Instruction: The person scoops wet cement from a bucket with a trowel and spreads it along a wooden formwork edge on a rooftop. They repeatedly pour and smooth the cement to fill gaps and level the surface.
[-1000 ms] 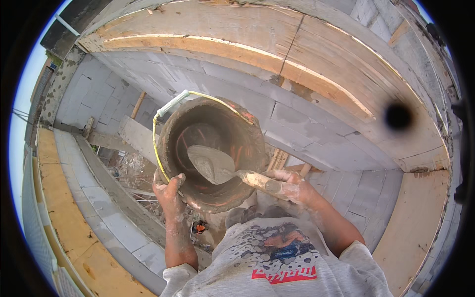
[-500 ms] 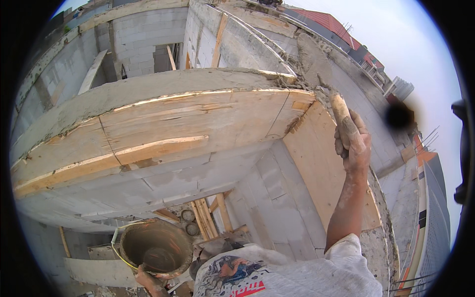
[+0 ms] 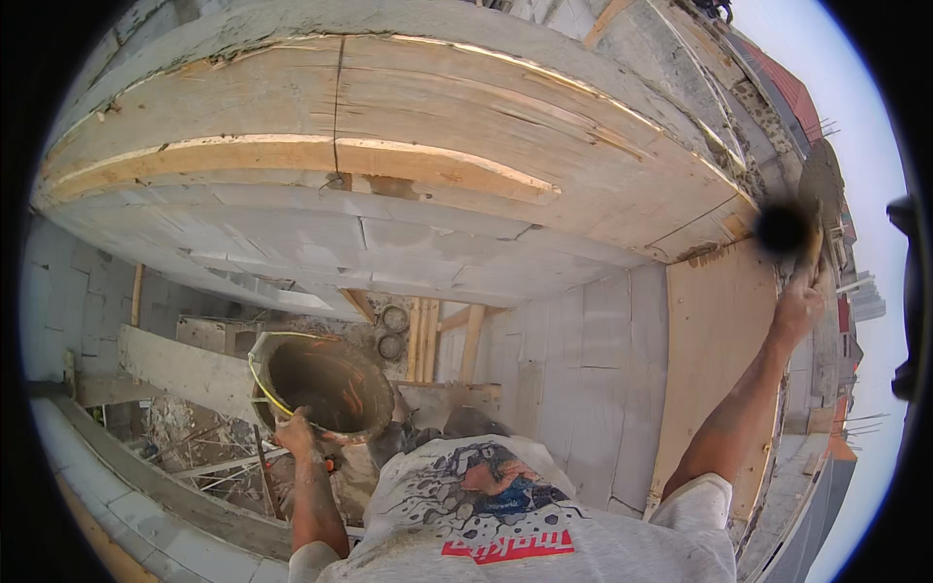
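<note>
My left hand is closed on the near rim of a round dark bucket, which tilts so that its mortar-smeared inside shows. A thin yellow carrying handle lies along the bucket's left side. Out at the far right, my right hand is wrapped round the handle of a trowel. Its broad grey blade points away from me, above the wall's outer side. A round dark spot in the picture covers part of the trowel and the wall beside it.
A wooden formwork board runs across in front, with wet grey mortar along its top. Another board stands at the right beside the block wall. Far below lie timber posts and rubble.
My view has swung right and down. The trowel has come off the mortar at the corner, out to the right, its blade now showing. The bucket stays in my left hand.
</note>
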Motion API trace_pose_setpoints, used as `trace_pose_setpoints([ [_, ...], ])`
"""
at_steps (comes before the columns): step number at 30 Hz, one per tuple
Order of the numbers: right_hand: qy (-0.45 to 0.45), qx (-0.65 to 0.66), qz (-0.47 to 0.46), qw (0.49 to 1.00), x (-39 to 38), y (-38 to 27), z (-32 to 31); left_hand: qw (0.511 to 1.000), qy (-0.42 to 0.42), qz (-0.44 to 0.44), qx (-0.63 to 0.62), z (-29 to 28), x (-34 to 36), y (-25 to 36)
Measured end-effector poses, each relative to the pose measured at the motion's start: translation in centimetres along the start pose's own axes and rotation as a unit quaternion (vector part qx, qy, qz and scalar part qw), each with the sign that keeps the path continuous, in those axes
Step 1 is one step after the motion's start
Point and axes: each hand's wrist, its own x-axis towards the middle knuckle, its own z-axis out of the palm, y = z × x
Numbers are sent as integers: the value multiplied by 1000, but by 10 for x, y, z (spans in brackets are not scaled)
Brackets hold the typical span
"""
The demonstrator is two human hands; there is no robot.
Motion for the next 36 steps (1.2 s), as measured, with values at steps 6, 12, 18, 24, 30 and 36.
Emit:
trace_pose_setpoints([
  [6,-176,388,21,905,-119,-54,19,995,72,-8,62,15,-32,-10],
  [12,-589,367,86,715,-279,-67,71,989,73,-109,-75,35,-37,-68],
  [18,-795,201,-83,566,-400,-48,121,969,140,-178,-99,55,-28,-134],
  [24,-836,140,-52,528,-445,-59,170,882,150,-188,-406,-3,20,-121],
  [30,-834,-51,48,548,-515,-50,224,815,196,-130,-529,-73,191,-110],
  [36,-833,-101,161,520,-590,-18,247,807,279,-142,-500,-129,416,-144],
])
